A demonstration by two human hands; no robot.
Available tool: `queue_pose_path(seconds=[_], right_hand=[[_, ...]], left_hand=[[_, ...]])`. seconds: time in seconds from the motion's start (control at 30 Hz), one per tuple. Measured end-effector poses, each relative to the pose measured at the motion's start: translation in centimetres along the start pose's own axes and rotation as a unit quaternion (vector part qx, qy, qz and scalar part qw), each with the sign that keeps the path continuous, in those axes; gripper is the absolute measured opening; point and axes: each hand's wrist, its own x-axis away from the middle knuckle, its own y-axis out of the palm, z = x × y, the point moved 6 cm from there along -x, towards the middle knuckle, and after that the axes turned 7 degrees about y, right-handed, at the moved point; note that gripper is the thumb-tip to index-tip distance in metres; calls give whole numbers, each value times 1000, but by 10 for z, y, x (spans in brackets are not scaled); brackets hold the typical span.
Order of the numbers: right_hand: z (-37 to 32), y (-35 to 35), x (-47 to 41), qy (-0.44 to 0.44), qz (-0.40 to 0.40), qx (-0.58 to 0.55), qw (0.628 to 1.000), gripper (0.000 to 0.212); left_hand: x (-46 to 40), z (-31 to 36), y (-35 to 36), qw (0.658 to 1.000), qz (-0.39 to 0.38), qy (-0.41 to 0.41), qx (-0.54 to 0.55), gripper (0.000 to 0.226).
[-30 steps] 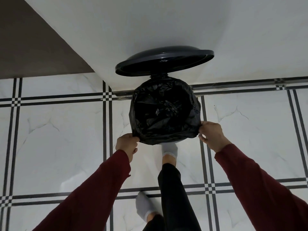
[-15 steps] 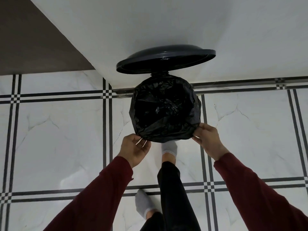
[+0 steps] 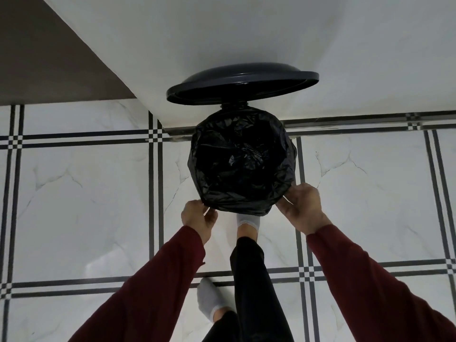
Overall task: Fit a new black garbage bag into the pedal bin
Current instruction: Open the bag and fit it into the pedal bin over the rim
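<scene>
Nearest: two dark red sleeves [image 3: 158,280] and a black trouser leg [image 3: 249,267], one grey-socked foot [image 3: 248,222] placed forward under the near edge of the bin, probably on the pedal, which is hidden. Then left hand [image 3: 197,218], fingers curled, pinching the overhanging edge of the black garbage bag [image 3: 241,166] at its near-left side. Right hand [image 3: 302,208] curled round the near-right edge, gripping the film. Bag already folded over the rim of the pedal bin [image 3: 233,106], so the body almost fully covered. Farther: lid [image 3: 243,85] raised against the white wall [image 3: 246,33]. Very thin, light, soft, slippery film, likely easy to tear; best taken at the doubled hem, pulled evenly downward.
</scene>
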Motion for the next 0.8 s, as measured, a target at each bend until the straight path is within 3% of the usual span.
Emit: queue_pose_path(seconds=[0.1, 0.23, 0.47, 0.63, 0.73, 0.8], right_hand=[[10, -2, 3, 38, -19, -111, 993, 24], [20, 11, 7, 59, -29, -102, 993, 15], [22, 29, 7, 42, -17, -233, 971, 28], [31, 20, 13, 61, -7, -133, 989, 21], [30, 16, 13, 74, 13, -68, 995, 21], [25, 16, 14, 72, 18, -55, 996, 25]], left_hand=[[13, 4, 14, 988, -52, -18, 146, 19], [15, -4, 14, 986, -69, -10, 149, 30], [4, 5, 28, 990, -56, -33, 128, 28], [3, 9, 18, 995, -19, -14, 97, 22], [14, 0, 13, 998, -14, -68, -1, 26], [18, 0, 15, 994, -5, -110, 5, 37]])
